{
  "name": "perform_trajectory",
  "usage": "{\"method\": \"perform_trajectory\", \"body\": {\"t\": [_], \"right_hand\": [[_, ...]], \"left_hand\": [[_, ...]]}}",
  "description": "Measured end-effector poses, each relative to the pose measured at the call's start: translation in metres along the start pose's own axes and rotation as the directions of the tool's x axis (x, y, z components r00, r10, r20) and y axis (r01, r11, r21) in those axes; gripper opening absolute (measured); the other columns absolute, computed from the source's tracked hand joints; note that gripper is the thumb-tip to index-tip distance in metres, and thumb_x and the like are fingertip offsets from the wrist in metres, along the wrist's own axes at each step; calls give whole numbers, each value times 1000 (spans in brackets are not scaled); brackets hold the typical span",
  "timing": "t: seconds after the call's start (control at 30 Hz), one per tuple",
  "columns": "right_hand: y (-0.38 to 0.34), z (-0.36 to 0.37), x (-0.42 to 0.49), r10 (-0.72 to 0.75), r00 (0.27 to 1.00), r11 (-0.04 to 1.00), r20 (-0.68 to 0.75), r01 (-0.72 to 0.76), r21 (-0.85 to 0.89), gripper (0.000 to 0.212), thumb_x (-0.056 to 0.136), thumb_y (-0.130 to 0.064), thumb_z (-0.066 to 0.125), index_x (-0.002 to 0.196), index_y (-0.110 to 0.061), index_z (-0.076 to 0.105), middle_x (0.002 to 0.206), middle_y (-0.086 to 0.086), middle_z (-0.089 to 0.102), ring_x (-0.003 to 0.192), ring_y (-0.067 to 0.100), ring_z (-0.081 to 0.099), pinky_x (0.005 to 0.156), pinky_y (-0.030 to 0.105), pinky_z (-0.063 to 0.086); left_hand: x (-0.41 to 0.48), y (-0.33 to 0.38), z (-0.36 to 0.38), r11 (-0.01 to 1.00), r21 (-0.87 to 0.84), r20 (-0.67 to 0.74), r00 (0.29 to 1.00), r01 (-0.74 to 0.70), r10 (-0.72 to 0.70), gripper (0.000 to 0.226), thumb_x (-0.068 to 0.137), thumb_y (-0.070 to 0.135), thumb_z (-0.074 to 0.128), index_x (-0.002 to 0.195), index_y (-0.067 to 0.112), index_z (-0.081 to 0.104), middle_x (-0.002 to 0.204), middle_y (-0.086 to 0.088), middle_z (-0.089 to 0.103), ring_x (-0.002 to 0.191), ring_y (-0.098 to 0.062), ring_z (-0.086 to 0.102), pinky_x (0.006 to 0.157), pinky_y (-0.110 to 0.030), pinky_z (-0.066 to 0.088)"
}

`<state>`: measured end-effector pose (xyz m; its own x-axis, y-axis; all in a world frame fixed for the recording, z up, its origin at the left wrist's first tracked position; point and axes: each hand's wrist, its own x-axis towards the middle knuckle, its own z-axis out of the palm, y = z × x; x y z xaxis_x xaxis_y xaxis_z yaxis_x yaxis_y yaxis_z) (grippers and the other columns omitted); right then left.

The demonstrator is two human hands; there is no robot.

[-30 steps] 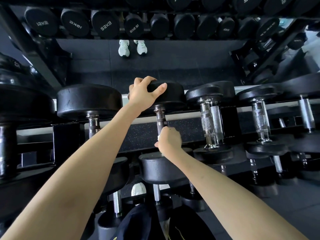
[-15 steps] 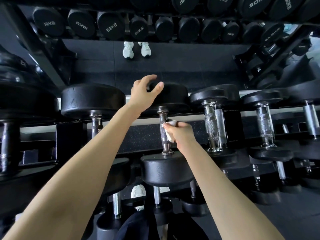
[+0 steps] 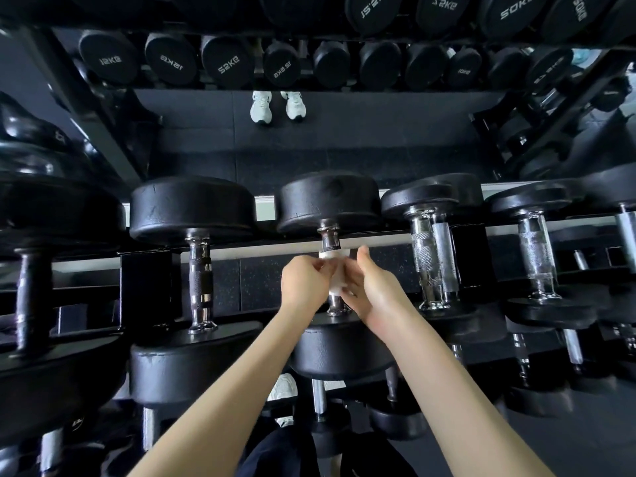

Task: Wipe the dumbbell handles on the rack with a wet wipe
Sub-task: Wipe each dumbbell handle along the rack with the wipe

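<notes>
**Both hands wrap wipe round centre handle**

Gym, dark rubber floor, mirror behind the rack (image 3: 378, 241) doubling the rows of weights. Black dumbbells lie side by side on the upper rail, handles pointing toward the camera.

Wipe (image 3: 335, 270): white, wrapped round the middle of the centre dumbbell's handle (image 3: 329, 237), between its two black heads. Chrome shows above and below the wipe.

Left hand (image 3: 303, 285): comes in from the left, fingers (image 3: 325, 268) pinched on the wipe's left edge. Right hand (image 3: 370, 290): comes in from the right, fingers closed on the wipe's right side, thumb raised beside the handle. Both forearms reach forward and up, the wrists close together in front of the near head. The hands almost touch across the handle.

Handling, as a judgement: the wipe is thin, soft and damp, likely to bunch or tear on knurled steel, so it is best held flat by its edges and kept snug. The handle is stiff, round and slick on the chrome ends, rougher in the middle. The dumbbell looks heavy and should stay put on the rack; no need to lift it. Grip the handle through the wipe, not the heads.

The neighbour handle on the left (image 3: 200, 277) and the one on the right (image 3: 428, 259) are bare.
</notes>
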<state>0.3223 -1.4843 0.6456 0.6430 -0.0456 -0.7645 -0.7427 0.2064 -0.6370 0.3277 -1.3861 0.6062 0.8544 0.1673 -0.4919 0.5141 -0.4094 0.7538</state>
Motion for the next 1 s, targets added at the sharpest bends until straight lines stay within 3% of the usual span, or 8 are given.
{"method": "perform_trajectory", "body": {"t": [0.1,0.2,0.27,0.53,0.63,0.83,0.93,1.0], "right_hand": [[3,-10,-7,-204,979,883,21,194,-427,43,100,-41,33,71,-25,60,85,-5,68,98,22,64,83,28,47],[28,-14,-8,-487,865,341,120,315,-886,42,100,-38,28,88,-20,63,81,0,67,89,26,62,88,33,39],[44,-12,-5,-588,796,163,145,291,-943,50,97,-44,21,99,-20,65,87,1,71,84,22,66,103,36,36],[50,-10,-3,-723,685,212,93,348,-913,54,94,-41,29,108,-7,67,97,4,73,88,21,68,86,35,52],[51,-10,-3,-749,657,217,89,370,-904,54,94,-41,28,108,-6,67,98,4,73,89,22,68,86,35,53],[50,-8,-5,-756,652,281,54,399,-873,57,93,-42,25,114,-5,64,102,6,72,96,23,66,91,34,48],[50,-8,-6,-764,644,312,38,420,-853,56,93,-41,25,115,-6,62,100,5,72,95,23,65,92,33,46],[50,-10,-6,-753,658,344,24,424,-838,55,94,-42,25,118,-8,61,104,3,71,98,22,64,89,27,43]], "left_hand": [[13,-4,11,986,-130,-9,994,103,-105,31,89,36,62,84,7,72,70,-6,67,69,-21,61,54,-22,39],[20,-7,17,919,-344,-21,977,194,-214,24,86,35,66,80,13,71,69,0,67,69,-12,59,57,-14,44],[23,-12,22,834,-504,12,967,225,-254,30,84,34,69,99,8,72,86,-3,71,77,-10,62,71,-18,49],[50,-7,14,632,-691,238,935,352,-261,27,86,33,67,86,7,72,68,-2,67,55,-7,62,53,-17,48],[58,-16,5,732,-611,372,925,302,-70,51,93,36,56,48,13,52,48,0,50,44,-10,45,52,-22,39],[56,-17,9,969,-233,73,992,-78,98,46,78,44,63,48,10,55,47,4,53,51,-11,50,55,-26,47],[41,-21,7,996,56,61,996,-74,70,43,80,47,66,55,12,66,47,6,58,51,-4,53,51,-19,42],[34,-28,8,996,72,125,991,-55,45,38,81,47,67,60,15,69,46,6,57,49,-4,52,51,-20,39]]}}
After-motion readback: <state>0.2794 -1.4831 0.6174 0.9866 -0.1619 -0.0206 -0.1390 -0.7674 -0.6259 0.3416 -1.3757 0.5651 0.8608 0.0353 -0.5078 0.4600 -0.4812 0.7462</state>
